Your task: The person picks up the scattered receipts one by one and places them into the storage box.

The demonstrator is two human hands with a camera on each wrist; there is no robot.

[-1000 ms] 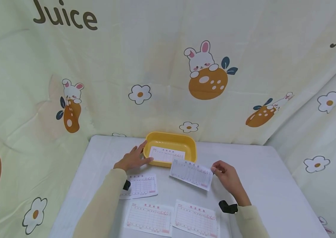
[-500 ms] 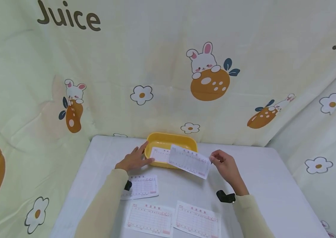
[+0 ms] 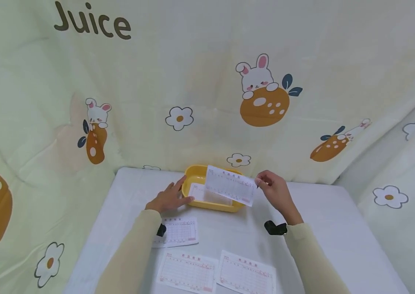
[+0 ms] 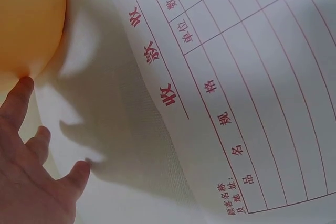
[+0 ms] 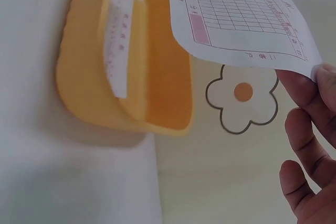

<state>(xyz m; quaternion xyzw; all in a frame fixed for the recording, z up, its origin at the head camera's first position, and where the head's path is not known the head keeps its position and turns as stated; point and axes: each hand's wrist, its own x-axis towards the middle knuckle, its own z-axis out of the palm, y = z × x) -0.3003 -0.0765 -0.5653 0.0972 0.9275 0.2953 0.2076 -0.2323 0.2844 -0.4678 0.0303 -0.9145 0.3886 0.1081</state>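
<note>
My right hand (image 3: 276, 195) pinches a printed receipt slip (image 3: 229, 184) at its right edge, between thumb and forefinger. The slip is held tilted over the yellow tray (image 3: 215, 207), overlapping its right half in the head view. In the right wrist view the held slip (image 5: 241, 19) bows slightly above the tray. Another receipt slip (image 3: 199, 193) lies in the tray, partly hidden behind the held one. My left hand (image 3: 168, 199) has its fingers spread at the tray's left end. The left wrist view shows a fingertip right at the tray's wall (image 4: 31, 24).
One receipt slip (image 3: 181, 232) lies on the white table (image 3: 325, 237) by my left wrist, partly covered by the sleeve. Two more slips (image 3: 187, 271) lie side by side nearer the front. A printed curtain (image 3: 207, 81) hangs behind the table.
My right hand has raised the receipt slip and moved it back and slightly left, from in front of the tray to over it. The left hand stays at the tray's left end.
</note>
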